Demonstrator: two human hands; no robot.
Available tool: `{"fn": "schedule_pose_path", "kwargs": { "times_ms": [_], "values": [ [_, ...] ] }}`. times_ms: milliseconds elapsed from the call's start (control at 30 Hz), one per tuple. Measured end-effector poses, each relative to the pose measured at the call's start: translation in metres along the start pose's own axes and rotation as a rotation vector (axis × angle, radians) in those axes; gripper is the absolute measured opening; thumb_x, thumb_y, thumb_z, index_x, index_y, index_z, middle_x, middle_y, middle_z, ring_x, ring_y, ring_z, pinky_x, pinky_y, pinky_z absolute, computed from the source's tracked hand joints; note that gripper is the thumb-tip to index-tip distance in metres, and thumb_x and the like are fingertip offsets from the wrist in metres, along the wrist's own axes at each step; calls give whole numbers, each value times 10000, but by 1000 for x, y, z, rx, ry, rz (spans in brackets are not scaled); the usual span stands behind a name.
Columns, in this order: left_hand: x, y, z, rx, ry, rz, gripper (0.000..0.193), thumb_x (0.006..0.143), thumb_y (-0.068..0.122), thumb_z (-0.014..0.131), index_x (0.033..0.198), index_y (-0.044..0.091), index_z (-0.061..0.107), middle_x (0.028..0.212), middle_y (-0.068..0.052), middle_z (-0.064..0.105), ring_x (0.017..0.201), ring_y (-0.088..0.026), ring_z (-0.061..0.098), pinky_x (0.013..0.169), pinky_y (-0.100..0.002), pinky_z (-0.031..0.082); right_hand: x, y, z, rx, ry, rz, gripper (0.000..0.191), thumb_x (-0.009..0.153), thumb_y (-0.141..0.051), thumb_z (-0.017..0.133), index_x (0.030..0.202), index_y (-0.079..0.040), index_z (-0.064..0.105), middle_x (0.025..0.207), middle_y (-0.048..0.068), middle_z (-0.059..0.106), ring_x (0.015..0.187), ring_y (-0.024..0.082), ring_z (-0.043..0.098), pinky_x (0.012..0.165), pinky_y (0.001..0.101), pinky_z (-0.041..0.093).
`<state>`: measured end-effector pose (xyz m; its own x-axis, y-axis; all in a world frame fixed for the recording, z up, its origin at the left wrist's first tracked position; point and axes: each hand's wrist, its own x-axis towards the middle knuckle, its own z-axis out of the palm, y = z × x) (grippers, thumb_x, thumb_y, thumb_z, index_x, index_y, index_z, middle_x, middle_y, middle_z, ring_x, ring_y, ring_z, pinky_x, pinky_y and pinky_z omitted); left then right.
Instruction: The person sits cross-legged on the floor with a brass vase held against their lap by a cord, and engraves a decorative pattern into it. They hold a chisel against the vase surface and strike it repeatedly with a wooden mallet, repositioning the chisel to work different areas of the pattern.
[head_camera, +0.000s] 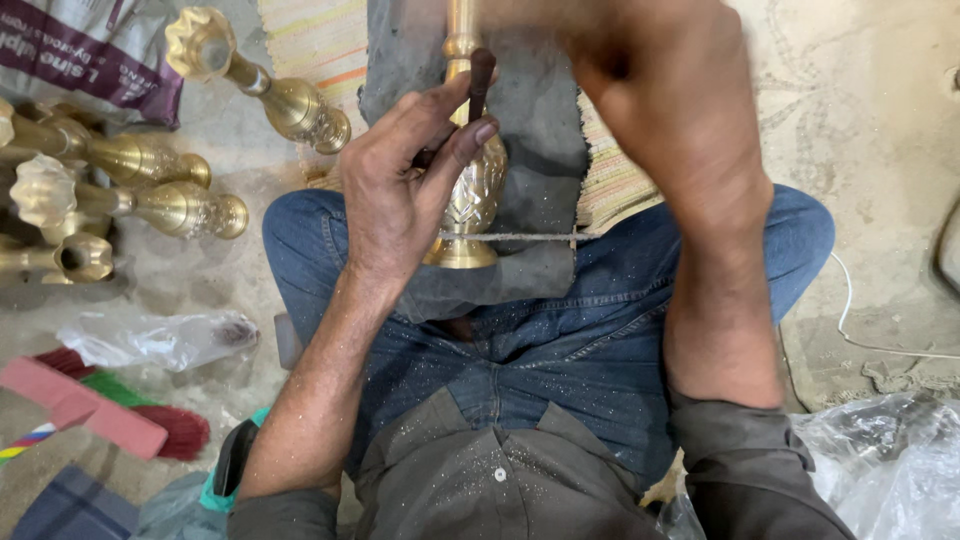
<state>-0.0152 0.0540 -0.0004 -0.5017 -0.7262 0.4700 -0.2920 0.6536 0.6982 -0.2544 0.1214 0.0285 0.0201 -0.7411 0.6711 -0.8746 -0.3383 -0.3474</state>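
Brass vase (470, 190): golden yellow, leaf pattern embossed on the belly.
Tool (481, 80): dark reddish brown.
Cloth (540, 130): dull grey.
Jeans (560, 330): blue, speckled with pale metal dust.
Shirt (480, 480): grey-brown, one white button.
Mat (320, 40): pale yellow, orange and green stripes noted.
Brass vases at left of frame (150, 190): the same gold.
Brush at lower left (170, 430): dark red bristles, pink block beside.

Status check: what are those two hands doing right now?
Left hand grips dark tool against brass vase. Right hand up by its neck, blurred. Nothing blocking.
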Motion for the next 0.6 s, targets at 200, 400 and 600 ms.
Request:
{"fn": "schedule_pose_path", "kwargs": {
  "times_ms": [200, 400, 600],
  "values": [
    [2, 1, -1, -51, 3, 24, 348, 1014, 154, 826, 1328, 75, 698, 925, -4, 706, 795, -63, 682, 643, -262, 549, 8, -7, 0, 90, -50, 239, 235, 986, -56, 828, 951, 5, 604, 782, 169, 595, 666, 372, 603, 617, 439, 454],
    [1, 1, -3, -69, -7, 47, 320, 1042, 146, 813, 1324, 73, 682, 976, 0, 717, 846, -62, 700, 688, -261, 567, 5, -4, 4, 191, 3, 252, 268, 920, -26, 856, 968, -15, 592, 789, 140, 581, 682, 315, 569, 613, 412, 424],
    [2, 1, -4, -85, -23, 29, 344, 1016, 151, 812, 1334, 86, 696, 940, 5, 715, 813, -57, 684, 655, -255, 564, 7, -3, 6, 167, 0, 202, 224, 932, -11, 843, 994, -26, 629, 798, 127, 623, 690, 305, 617, 620, 415, 459]
  ]
}}
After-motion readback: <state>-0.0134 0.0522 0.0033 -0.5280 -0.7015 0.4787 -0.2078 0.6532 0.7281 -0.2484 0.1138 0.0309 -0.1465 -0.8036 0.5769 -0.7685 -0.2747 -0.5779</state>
